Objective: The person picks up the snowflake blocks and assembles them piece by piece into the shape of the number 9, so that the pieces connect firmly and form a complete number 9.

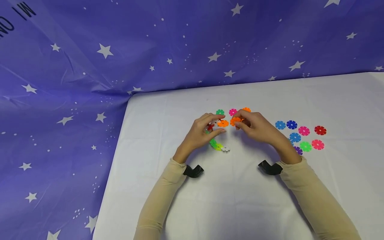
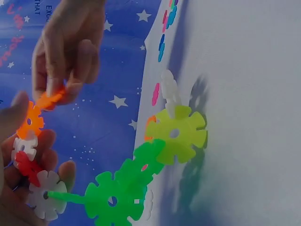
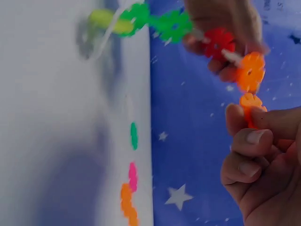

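My left hand (image 1: 198, 130) holds a chain of interlocked slotted plastic discs, its fingers curled behind the red disc (image 2: 28, 168) and white discs. At the chain's upper end is an orange disc (image 1: 223, 123), near the left thumb. Below the hand hang green discs (image 2: 113, 200), then a yellow disc (image 2: 181, 134) and a white disc (image 1: 225, 149) at the lower end. My right hand (image 1: 255, 126) pinches a separate orange disc (image 3: 251, 104) between thumb and index finger. Its edge is right at the chain's orange disc.
Loose discs lie on the white-covered table (image 1: 228, 200): a green disc (image 1: 220, 112), a pink disc (image 1: 233, 112) and an orange disc (image 1: 246, 109) behind the hands. To the right lie several more, including a red disc (image 1: 320, 130). A starry purple cloth (image 1: 180, 43) hangs behind.
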A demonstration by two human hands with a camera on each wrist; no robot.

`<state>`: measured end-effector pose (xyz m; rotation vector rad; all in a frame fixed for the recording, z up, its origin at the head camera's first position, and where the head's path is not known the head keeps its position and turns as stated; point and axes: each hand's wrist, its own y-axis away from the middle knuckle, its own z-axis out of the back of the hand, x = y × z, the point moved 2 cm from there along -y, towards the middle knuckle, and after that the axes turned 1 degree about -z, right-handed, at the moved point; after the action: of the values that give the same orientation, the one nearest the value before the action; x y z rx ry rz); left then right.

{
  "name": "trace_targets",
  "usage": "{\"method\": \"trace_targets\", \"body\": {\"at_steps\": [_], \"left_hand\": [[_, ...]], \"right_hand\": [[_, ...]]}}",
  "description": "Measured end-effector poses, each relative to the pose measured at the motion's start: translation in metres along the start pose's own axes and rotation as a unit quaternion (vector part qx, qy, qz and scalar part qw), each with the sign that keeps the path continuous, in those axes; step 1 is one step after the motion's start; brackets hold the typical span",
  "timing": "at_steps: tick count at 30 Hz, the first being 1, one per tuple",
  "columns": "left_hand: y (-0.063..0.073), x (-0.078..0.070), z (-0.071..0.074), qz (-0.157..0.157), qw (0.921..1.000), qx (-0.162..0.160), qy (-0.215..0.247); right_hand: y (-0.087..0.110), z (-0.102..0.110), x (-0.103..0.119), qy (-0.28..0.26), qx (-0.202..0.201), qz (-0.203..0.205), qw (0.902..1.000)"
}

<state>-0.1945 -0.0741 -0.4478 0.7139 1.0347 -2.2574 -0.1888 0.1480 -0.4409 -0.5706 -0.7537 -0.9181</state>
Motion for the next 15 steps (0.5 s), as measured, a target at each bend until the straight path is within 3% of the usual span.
{"method": "trace_targets", "body": {"at_steps": [5,15], "left_hand": [[0.000,-0.001,0.001,0.001,0.9999,-0.009,-0.005],[0.000,-0.001,0.003,0.012,0.9999,-0.001,0.008]], "right_hand": [[0.001,0.001,0.013,0.004,-0.007,0.031,0.9995],[0.003,0.001,0.017,0.035,-0.029,0.065,0.9969]]}}
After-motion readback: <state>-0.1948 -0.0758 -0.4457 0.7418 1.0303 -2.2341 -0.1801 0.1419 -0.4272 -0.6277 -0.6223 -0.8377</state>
